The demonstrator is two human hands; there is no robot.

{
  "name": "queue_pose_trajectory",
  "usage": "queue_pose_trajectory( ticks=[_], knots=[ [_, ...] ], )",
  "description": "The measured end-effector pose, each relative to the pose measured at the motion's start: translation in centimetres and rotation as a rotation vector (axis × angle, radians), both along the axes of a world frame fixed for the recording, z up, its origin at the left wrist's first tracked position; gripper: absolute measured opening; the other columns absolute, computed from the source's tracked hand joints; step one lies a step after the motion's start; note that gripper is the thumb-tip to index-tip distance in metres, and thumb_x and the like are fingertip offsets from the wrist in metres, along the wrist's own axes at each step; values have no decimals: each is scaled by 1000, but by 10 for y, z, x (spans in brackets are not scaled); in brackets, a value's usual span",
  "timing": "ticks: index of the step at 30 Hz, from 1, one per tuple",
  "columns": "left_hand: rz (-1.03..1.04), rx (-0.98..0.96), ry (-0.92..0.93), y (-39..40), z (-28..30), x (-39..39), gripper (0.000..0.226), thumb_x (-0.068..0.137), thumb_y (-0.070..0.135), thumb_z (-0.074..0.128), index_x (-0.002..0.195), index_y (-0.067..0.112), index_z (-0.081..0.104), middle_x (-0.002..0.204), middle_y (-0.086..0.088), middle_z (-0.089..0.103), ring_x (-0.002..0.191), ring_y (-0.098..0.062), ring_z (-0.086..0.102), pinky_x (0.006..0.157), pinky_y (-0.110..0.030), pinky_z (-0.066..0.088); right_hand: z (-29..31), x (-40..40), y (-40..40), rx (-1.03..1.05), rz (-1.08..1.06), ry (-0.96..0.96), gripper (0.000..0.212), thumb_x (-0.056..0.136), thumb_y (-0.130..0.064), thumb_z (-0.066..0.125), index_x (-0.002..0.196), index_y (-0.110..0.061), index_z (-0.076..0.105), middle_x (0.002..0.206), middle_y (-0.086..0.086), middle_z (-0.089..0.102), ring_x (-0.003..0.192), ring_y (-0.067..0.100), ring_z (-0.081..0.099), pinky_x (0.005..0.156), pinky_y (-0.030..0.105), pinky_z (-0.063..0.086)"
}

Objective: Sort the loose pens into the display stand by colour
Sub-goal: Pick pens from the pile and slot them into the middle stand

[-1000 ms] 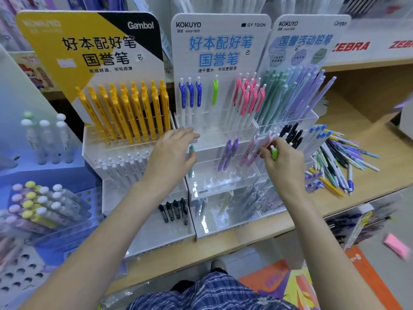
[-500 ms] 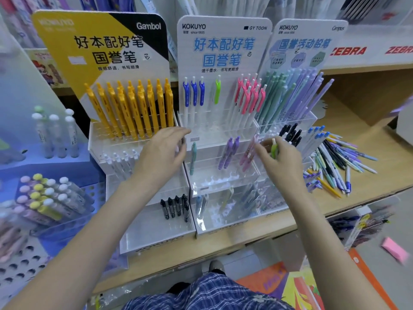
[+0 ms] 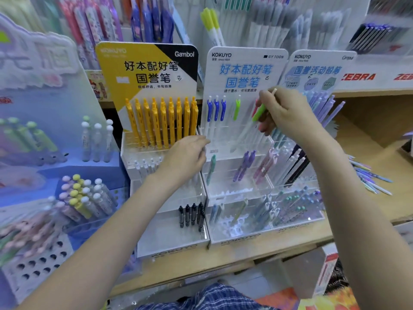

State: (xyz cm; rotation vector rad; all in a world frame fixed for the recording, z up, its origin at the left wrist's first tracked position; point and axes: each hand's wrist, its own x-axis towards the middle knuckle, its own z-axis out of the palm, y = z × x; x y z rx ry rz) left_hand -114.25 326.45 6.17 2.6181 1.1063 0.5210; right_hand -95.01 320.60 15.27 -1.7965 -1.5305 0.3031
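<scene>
My right hand (image 3: pixel 283 113) pinches a white pen with a green clip (image 3: pixel 257 115), tilted, its tip down over the top tier of the middle clear display stand (image 3: pixel 237 189). One green-clip pen (image 3: pixel 236 109) stands in that tier, right of three blue-clip pens (image 3: pixel 215 110). My left hand (image 3: pixel 185 159) rests, fingers loosely bent, on the front of the top tier at the stand's left edge, holding nothing. Purple pens (image 3: pixel 244 165) and pink pens (image 3: pixel 266 166) sit in the tier below. Loose pens (image 3: pixel 368 175) lie in a pile on the shelf at the right.
A yellow-pen stand (image 3: pixel 161 124) stands left of the middle one, with black pens (image 3: pixel 192 214) in its bottom tier. A pastel pencil stand (image 3: pixel 321 108) is on the right. Blue racks of round-capped pens (image 3: pixel 82 198) fill the left. The wooden shelf edge (image 3: pixel 223 262) runs below.
My right hand rose from the middle tier to the top tier with the green-clip pen. My left hand slid right and up to the stand's top-tier front. The view tilted upward.
</scene>
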Motion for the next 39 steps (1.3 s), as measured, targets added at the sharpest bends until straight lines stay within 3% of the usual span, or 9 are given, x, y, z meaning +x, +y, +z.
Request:
queue_pose_trajectory(
  ticks=[3, 10, 20, 23, 25, 28, 30, 35, 39],
  knots=[
    [10, -15, 31, 4, -4, 3, 39, 96, 13, 40, 134, 11, 48, 141, -4, 46, 131, -17, 40, 107, -23, 25, 0, 3, 12, -6, -20, -142, 21, 99, -16, 43, 91, 1, 54, 69, 13, 65, 53, 11, 63, 55, 20, 53],
    [28, 10, -10, 4, -12, 2, 38, 95, 11, 40, 131, 12, 51, 138, -3, 49, 128, -17, 43, 103, -27, 33, -18, 3, 37, 68, -129, -185, 24, 98, -17, 46, 84, 0, 55, 69, 14, 67, 61, 23, 66, 71, 40, 56],
    [61, 40, -46, 3, -15, 4, 35, 94, 10, 42, 128, 13, 54, 130, -1, 56, 121, -17, 49, 96, -29, 41, -7, 14, 64, -6, -161, -282, 38, 97, -18, 46, 61, -15, 36, 64, 15, 64, 57, 25, 64, 67, 33, 56],
    [71, 50, -49, 4, -15, 5, 36, 94, 9, 43, 127, 13, 55, 130, 0, 56, 120, -16, 49, 95, -28, 41, -8, 12, 66, -112, -107, -353, 34, 96, -18, 50, 63, -9, 47, 61, 9, 62, 43, 7, 54, 44, 6, 42],
    [77, 54, -36, 5, -16, 6, 36, 93, 9, 43, 127, 14, 55, 127, 0, 58, 118, -16, 50, 93, -28, 42, -9, 10, 67, -174, -61, -397, 22, 93, -15, 55, 77, -2, 61, 67, 12, 64, 42, 5, 52, 44, 7, 41],
    [74, 47, -20, 8, -14, 6, 34, 94, 11, 43, 126, 15, 56, 124, 0, 60, 115, -16, 51, 91, -29, 43, -8, 12, 69, -179, -32, -385, 10, 86, -12, 64, 93, -5, 62, 66, 6, 63, 48, 10, 59, 60, 26, 53],
    [74, 47, -18, 9, -13, 7, 34, 94, 12, 42, 125, 15, 56, 123, 1, 60, 115, -15, 52, 90, -30, 43, -7, 16, 69, -200, -2, -402, 6, 83, -10, 67, 87, -7, 64, 62, 4, 64, 41, 2, 56, 57, 22, 52],
    [79, 64, -35, 8, -14, 7, 33, 94, 12, 43, 124, 16, 57, 122, 1, 61, 112, -15, 53, 88, -29, 44, -1, 18, 79, -271, 2, -507, 5, 81, -7, 68, 80, -2, 69, 61, 6, 66, 46, 6, 58, 51, 17, 47],
    [85, 70, -57, 8, -15, 8, 32, 94, 12, 44, 122, 14, 59, 119, 1, 62, 110, -15, 55, 87, -28, 45, 6, 22, 88, -352, 82, -442, 8, 81, -7, 70, 77, -1, 66, 58, 4, 67, 41, 4, 61, 47, 13, 48]
  ],
)
